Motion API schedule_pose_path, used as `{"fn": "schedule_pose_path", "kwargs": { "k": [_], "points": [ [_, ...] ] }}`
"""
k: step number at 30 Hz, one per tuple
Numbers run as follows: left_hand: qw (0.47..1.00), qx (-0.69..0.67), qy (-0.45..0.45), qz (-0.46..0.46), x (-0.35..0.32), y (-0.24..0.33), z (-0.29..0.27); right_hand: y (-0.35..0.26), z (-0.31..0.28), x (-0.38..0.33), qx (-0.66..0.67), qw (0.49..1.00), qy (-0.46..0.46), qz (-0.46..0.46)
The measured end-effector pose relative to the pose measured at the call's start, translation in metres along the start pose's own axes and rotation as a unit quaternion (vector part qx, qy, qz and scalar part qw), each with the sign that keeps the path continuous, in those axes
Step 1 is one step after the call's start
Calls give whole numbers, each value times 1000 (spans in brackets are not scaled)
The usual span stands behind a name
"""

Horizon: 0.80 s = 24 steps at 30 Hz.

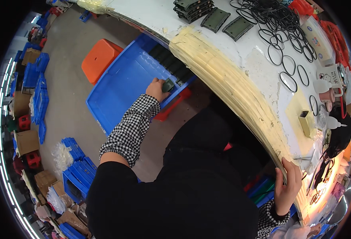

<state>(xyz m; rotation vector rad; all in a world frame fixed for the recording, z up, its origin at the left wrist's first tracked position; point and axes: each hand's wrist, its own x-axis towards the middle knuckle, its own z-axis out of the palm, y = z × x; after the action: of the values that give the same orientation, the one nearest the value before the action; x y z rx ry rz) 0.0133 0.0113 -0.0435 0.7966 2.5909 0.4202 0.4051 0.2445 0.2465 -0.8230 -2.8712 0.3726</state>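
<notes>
My left hand (156, 90) reaches into a blue plastic tray (117, 87) to the left of the table. Its fingers are closed on a dark green plastic part (168, 85) near the tray's right side. Rows of similar dark green parts (170, 63) lie along that side of the tray, partly under the table edge. My right hand (289, 187) rests on the taped table edge (231, 83) at the lower right. Its fingers lie over the edge with the thumb apart, and nothing shows in it.
On the white table are a stack of green parts (192, 10), two flat green parts beside it, and a pile of black rubber rings (271, 24). An orange stool (100, 59) stands beyond the tray. Blue crates (80, 177) and cardboard boxes (27, 141) line the left.
</notes>
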Motion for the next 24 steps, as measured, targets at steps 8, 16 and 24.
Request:
{"fn": "schedule_pose_path", "kwargs": {
  "k": [8,16,24],
  "points": [
    [992,39,108,-46,109,-65,-73,-7,-1,-14,10,996,-20,81],
    [983,163,23,-88,276,-109,-48,-28,-9,-9,-14,989,-48,137],
    [985,130,17,-109,283,-102,-35,-29,-6,5,-15,987,-66,142]
  ]
}}
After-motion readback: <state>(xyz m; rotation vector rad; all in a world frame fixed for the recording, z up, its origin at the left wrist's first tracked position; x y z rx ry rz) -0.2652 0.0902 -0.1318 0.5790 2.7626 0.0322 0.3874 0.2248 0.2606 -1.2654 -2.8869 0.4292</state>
